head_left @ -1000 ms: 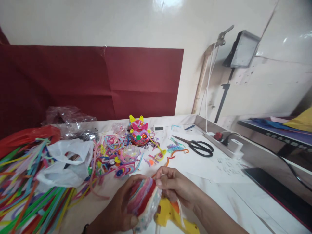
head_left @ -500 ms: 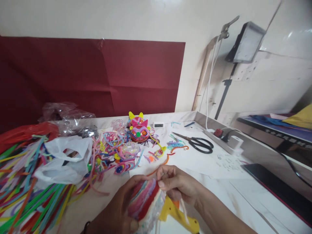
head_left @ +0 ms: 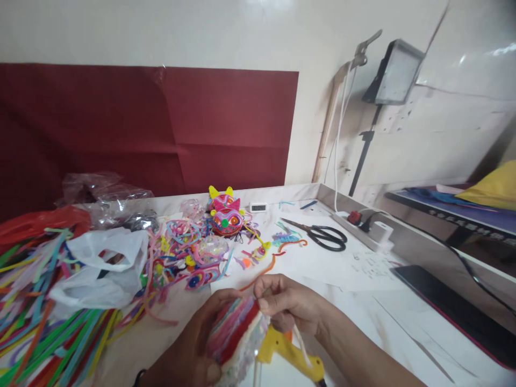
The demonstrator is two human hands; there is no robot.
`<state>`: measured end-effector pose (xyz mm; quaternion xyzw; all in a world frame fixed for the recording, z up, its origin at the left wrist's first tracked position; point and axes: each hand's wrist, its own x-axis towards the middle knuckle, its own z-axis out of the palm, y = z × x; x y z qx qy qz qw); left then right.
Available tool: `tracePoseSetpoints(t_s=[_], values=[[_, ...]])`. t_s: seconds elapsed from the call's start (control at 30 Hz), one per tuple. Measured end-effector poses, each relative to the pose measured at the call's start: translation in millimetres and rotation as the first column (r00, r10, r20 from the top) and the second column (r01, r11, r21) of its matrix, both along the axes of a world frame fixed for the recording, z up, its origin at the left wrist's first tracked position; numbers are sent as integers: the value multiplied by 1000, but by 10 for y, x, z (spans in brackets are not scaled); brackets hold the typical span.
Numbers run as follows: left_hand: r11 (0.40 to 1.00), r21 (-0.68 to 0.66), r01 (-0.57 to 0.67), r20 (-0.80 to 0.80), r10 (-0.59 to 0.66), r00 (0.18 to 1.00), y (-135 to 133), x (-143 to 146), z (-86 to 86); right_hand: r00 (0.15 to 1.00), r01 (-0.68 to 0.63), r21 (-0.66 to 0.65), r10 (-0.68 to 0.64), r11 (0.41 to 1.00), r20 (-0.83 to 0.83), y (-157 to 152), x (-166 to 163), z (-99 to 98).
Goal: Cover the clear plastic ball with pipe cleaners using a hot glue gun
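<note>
Hands low in the middle, close together above the white table (head_left: 363, 322). Left hand (head_left: 197, 344) wrapped round a fuzzy striped piece (head_left: 236, 328), pink and red and blue, thumb at the bottom edge, fingers curled behind it, gripping tight. Right hand (head_left: 288, 303) at the top edge of the same piece, fingertips (head_left: 264, 303) pinched shut on it. Thin pale strand (head_left: 300, 344) hanging down below the right hand. Hard to tell if pinched too.

Yellow glue gun (head_left: 288, 352) just under both hands, lying on the table, part hidden by the piece.

Orange fuzzy wire (head_left: 262, 270) just past the right hand, snaking away on white paper (head_left: 334, 269). Black scissors (head_left: 322, 235) farther back on the right, lying open a little. White power strip (head_left: 368, 228) with a red switch near the table's far edge. Dark flat slab (head_left: 455, 317) on the right, well apart from the hands.

Bright little mask faces (head_left: 226, 215), pink with yellow ears, at the back in the middle. Heap of curly coloured bits (head_left: 185, 252) just in front of them. White plastic bag (head_left: 105, 266) to the left of the heap. Big pile of long coloured fuzzy sticks (head_left: 40, 322) at far left. Crinkly clear plastic (head_left: 105, 196) behind the bag. Dark red sheet (head_left: 161, 123) on the wall behind it all. Lamp on a stand (head_left: 391, 72) at the upper right.
</note>
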<state>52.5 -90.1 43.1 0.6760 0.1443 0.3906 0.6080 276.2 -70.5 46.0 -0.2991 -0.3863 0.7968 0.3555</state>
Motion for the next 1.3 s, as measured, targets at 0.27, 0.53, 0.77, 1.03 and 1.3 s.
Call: tracePoseSetpoints(t_s=[0.27,0.53,0.77,1.03,1.3], values=[[998,64,23,15,-24,1000,-21,-40,-1,999,-34,69,36,997,-37,2,22,1],[999,-3,-49,-94,49,994,-71,-227,-186,998,-24,107,29,994,-47,20,18,-55],[994,-108,3,2,-2,1000,-50,-146,-145,997,8,93,-2,996,-73,42,11,-89],[993,-112,44,62,-37,997,-1,-10,-41,994,79,88,-71,993,-87,50,-55,-125],[989,-143,37,95,-24,995,50,-1,-158,994,103,102,-99,989,-43,25,-93,-142]])
